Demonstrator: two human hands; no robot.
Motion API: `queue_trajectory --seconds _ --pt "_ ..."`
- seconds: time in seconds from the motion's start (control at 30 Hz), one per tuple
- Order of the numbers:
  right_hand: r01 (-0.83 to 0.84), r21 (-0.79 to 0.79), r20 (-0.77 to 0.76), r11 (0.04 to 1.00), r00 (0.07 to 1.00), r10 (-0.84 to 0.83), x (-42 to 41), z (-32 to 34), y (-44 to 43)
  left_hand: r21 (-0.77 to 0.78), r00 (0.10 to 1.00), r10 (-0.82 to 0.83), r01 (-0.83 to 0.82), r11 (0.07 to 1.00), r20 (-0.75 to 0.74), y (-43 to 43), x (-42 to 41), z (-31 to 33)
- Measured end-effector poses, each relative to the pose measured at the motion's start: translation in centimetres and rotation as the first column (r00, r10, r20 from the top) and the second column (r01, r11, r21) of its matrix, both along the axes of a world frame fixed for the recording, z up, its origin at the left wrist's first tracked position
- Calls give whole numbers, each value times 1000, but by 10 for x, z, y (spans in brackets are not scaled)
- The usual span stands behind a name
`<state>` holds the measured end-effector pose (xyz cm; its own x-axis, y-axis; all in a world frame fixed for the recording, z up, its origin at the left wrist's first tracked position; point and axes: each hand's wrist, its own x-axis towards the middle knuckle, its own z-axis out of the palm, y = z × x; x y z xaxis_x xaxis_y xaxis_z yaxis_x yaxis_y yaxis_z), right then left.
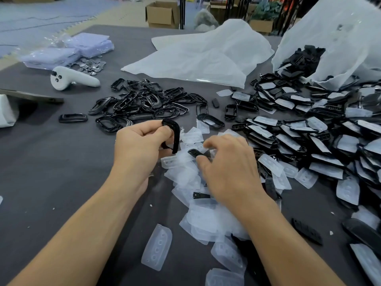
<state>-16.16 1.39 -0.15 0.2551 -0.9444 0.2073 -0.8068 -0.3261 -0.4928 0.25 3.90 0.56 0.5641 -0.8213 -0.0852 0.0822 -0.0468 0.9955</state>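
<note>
While upright in left hand's [140, 145] curled fingers [162, 131], black frame [176, 137] — flat black piece [194, 152] in right hand's [228, 168] pinch

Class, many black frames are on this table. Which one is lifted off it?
The black frame pinched in the left hand; every other frame lies on the table, mostly in the heap behind.

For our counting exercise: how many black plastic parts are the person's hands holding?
2. The left hand grips a curved black plastic frame; the right hand pinches a small flat black plastic piece above the translucent white pads. More could be hidden under the palms.
</note>
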Motion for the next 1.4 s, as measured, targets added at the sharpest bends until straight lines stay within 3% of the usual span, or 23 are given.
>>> queue_trajectory --seconds 0.07,0.2,0.27,0.4,0.5,0.73,0.87,1.0,1.1,1.4 --pt "-16 -17 -35 1000 999 15 1 1 0 -15 998 -46 45 999 -32 2 -2 2" --pt "31 -75 78 997 997 -25 -3 1 -3 -61 997 24 -19 998 76 3 -3 4" --pt "32 -55 237 998 971 -18 -6 0 -3 -46 990 52 -46 998 133 3 -2 3" --pt "-64 81 589 995 808 4 -7 5 -4 -20 980 34 -31 999 197 3 -1 0" --pt "-184 145 679 972 733 38 -6 11 -1 -20 977 -4 9 1000 214 3 -1 -1" --pt "-255 93 635 963 760 139 -7 14 3 17 937 -198 202 979 286 5 -1 -7" --pt "-203 74 545 976 828 131 -7 13 4 38 923 -316 316 948 221 7 -5 -6" --pt "-134 33 537 990 838 95 -8 13 4 65 910 -397 392 918 119 8 -4 1" --pt "-154 0 527 988 840 130 -8 15 6 90 876 -466 458 885 125 10 -4 3" --pt "-165 -7 505 986 851 146 -9 17 5 103 856 -492 481 871 158 12 -5 0"
